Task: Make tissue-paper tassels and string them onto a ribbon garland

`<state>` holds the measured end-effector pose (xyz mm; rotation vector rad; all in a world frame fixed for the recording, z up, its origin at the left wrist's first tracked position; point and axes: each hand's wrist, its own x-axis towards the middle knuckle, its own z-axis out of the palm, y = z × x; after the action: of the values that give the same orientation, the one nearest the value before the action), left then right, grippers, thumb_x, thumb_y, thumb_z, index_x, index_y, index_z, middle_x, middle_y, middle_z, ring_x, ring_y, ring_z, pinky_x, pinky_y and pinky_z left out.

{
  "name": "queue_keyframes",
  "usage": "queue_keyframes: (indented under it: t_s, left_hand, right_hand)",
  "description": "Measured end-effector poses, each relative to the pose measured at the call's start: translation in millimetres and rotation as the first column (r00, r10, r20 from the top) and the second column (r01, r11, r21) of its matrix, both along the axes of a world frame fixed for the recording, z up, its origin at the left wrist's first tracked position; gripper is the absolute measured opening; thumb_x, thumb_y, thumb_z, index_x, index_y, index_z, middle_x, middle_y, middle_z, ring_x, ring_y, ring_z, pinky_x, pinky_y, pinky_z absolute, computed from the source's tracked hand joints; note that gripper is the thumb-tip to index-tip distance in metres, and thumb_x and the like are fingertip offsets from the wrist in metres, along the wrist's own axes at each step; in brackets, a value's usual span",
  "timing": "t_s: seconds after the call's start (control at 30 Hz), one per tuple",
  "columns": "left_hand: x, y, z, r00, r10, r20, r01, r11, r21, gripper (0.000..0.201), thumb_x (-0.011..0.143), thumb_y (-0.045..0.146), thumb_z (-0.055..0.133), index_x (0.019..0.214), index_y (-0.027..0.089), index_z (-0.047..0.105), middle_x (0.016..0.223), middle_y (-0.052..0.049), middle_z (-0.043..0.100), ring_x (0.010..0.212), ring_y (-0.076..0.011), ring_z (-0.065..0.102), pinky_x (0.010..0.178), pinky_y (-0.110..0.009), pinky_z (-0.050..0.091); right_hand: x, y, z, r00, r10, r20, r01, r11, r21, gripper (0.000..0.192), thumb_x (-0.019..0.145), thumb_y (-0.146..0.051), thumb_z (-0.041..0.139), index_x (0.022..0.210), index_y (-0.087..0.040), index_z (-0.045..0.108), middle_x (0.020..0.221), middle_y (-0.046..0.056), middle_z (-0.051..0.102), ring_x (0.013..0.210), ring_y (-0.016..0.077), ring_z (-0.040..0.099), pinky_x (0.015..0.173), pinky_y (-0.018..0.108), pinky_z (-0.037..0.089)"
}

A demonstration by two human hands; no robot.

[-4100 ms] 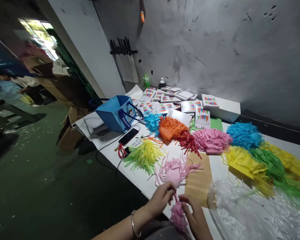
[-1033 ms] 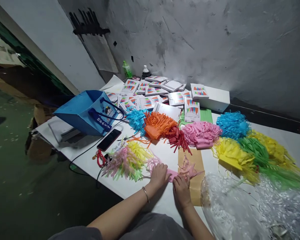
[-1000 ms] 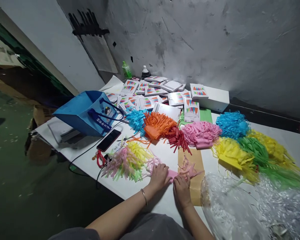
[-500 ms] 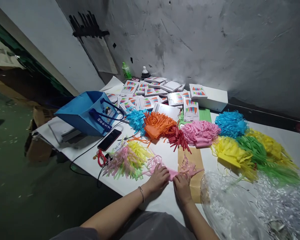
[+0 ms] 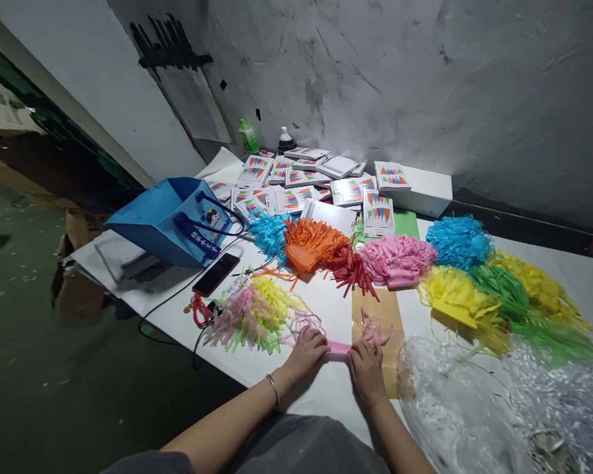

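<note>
Room: a dim workshop with a scuffed grey plaster wall (image 5: 425, 85) behind and a dark green floor (image 5: 39, 368) to the left.
Surface: a white table (image 5: 321, 303), smooth and matt, with a strip of brown paper (image 5: 375, 306) lying flat across its near part.
Pink fringe piece (image 5: 337, 346): thin tissue paper, a flat uncut band in the middle with cut strips splaying out at both ends; it lies on the table at the near edge, partly over the brown paper.
Left hand (image 5: 307, 347): palm down on the left end of the pink fringe piece, fingers together and pressing the band flat; a thin bangle (image 5: 273, 388) circles the wrist.
Right hand (image 5: 366, 368): palm down on the right end, fingertips pressed on the band, the frilly strips sticking up just beyond them.
Band and fingers: the bare pink middle shows between the two hands, which are close but not touching.
Mixed tassel pile (image 5: 250, 315): yellow, pale green and pink strips, shaggy, just left of the left hand.
Colour heaps: orange (image 5: 311, 240), pink (image 5: 398, 258), blue (image 5: 457, 238) and yellow (image 5: 454, 296) fringed bundles farther back.
Clear film (image 5: 454, 401): crinkled, glossy plastic, near right.
Blue bag (image 5: 170, 220): stiff, boxy, with a phone (image 5: 216, 274) beside it.
Printed cards (image 5: 296, 184): flat white packs piled by the wall.
</note>
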<state>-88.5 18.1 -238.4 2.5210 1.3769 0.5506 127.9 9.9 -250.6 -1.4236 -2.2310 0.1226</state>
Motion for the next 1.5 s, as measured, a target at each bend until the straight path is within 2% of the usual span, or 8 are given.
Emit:
queue_keyframes:
  t_s: [0.2, 0.4, 0.7, 0.83, 1.07, 1.23, 1.37, 1.5]
  left_hand:
    - [15, 6, 19.7, 0.966, 0.255, -0.051, -0.259, 0.959, -0.116, 0.017, 0.09, 0.021, 0.054, 0.079, 0.019, 0.067, 0.097, -0.006, 0.063, 0.099, -0.0247, 0.05, 0.095, -0.047, 0.032]
    - [24, 17, 19.2, 0.933, 0.333, -0.132, -0.35, 0.927, -0.132, 0.016, 0.087, 0.023, 0.055, 0.08, 0.017, 0.069, 0.095, -0.01, 0.061, 0.096, -0.0283, 0.05, 0.084, -0.047, 0.034]
    - [25, 18, 26.3, 0.932, 0.323, -0.166, -0.344, 0.931, -0.124, 0.016, 0.084, 0.028, 0.062, 0.092, 0.016, 0.067, 0.105, -0.013, 0.062, 0.103, -0.0311, 0.052, 0.092, -0.052, 0.034]
    - [18, 7, 17.3, 0.988, 0.134, -0.078, -0.136, 0.99, -0.02, 0.026, 0.084, 0.033, 0.065, 0.108, 0.023, 0.062, 0.128, -0.009, 0.056, 0.123, -0.0289, 0.041, 0.11, -0.058, 0.015]
    - [14, 5, -0.7, 0.998, 0.056, -0.038, -0.055, 0.998, 0.026, 0.009, 0.088, 0.023, 0.063, 0.082, 0.024, 0.069, 0.093, -0.002, 0.067, 0.1, -0.0226, 0.051, 0.104, -0.051, 0.024]
    - [3, 2, 2.5, 0.999, -0.022, -0.025, 0.021, 0.998, -0.059, 0.007, 0.089, 0.029, 0.063, 0.089, 0.027, 0.071, 0.083, -0.002, 0.066, 0.093, -0.0213, 0.051, 0.095, -0.044, 0.029]
    - [3, -6, 12.1, 0.999, 0.05, -0.009, -0.051, 0.994, -0.092, 0.011, 0.092, 0.028, 0.058, 0.091, 0.025, 0.069, 0.089, -0.003, 0.067, 0.097, -0.0225, 0.052, 0.098, -0.046, 0.026]
    - [18, -7, 22.2, 0.957, 0.268, -0.108, -0.282, 0.949, -0.142, 0.017, 0.091, 0.022, 0.051, 0.083, 0.02, 0.066, 0.092, -0.006, 0.064, 0.095, -0.0241, 0.052, 0.095, -0.047, 0.029]
  right_hand:
    - [-6, 6, 7.3, 0.991, -0.126, 0.052, 0.127, 0.992, -0.019, 0.015, 0.087, -0.016, 0.053, 0.081, -0.023, 0.065, 0.099, 0.007, 0.065, 0.1, 0.026, 0.052, 0.102, 0.05, 0.023]
    - [-16, 10, 10.5, 0.973, -0.217, 0.076, 0.218, 0.976, 0.0, 0.017, 0.088, -0.016, 0.049, 0.086, -0.021, 0.065, 0.094, 0.013, 0.064, 0.094, 0.0282, 0.051, 0.099, 0.054, 0.023]
    - [-13, 0, 1.2, 0.998, 0.033, 0.047, -0.034, 0.999, 0.013, 0.012, 0.088, -0.016, 0.057, 0.086, -0.026, 0.065, 0.09, 0.002, 0.067, 0.101, 0.0214, 0.053, 0.104, 0.044, 0.02]
    - [-14, 1, 1.2, 1.0, 0.012, 0.024, -0.011, 1.0, -0.006, 0.012, 0.088, -0.017, 0.058, 0.08, -0.023, 0.064, 0.083, 0.001, 0.067, 0.098, 0.0221, 0.053, 0.103, 0.045, 0.02]
    - [-20, -3, 3.0, 0.996, 0.079, 0.032, -0.078, 0.996, -0.03, 0.01, 0.089, -0.019, 0.057, 0.09, -0.026, 0.065, 0.09, 0.001, 0.067, 0.094, 0.0201, 0.053, 0.1, 0.04, 0.026]
    - [-4, -7, -7.0, 0.999, 0.041, 0.022, -0.041, 0.999, 0.003, 0.015, 0.088, -0.013, 0.056, 0.088, -0.025, 0.066, 0.092, 0.002, 0.067, 0.099, 0.0203, 0.053, 0.105, 0.044, 0.02]
    - [1, -8, -4.3, 0.998, -0.052, 0.031, 0.052, 0.999, -0.007, 0.015, 0.089, -0.014, 0.055, 0.086, -0.024, 0.065, 0.096, 0.003, 0.067, 0.099, 0.0215, 0.054, 0.108, 0.051, 0.017]
    - [-9, -2, 7.6, 0.986, -0.145, 0.077, 0.147, 0.989, -0.031, 0.014, 0.089, -0.017, 0.053, 0.081, -0.022, 0.063, 0.09, 0.006, 0.065, 0.096, 0.0258, 0.054, 0.108, 0.059, 0.014]
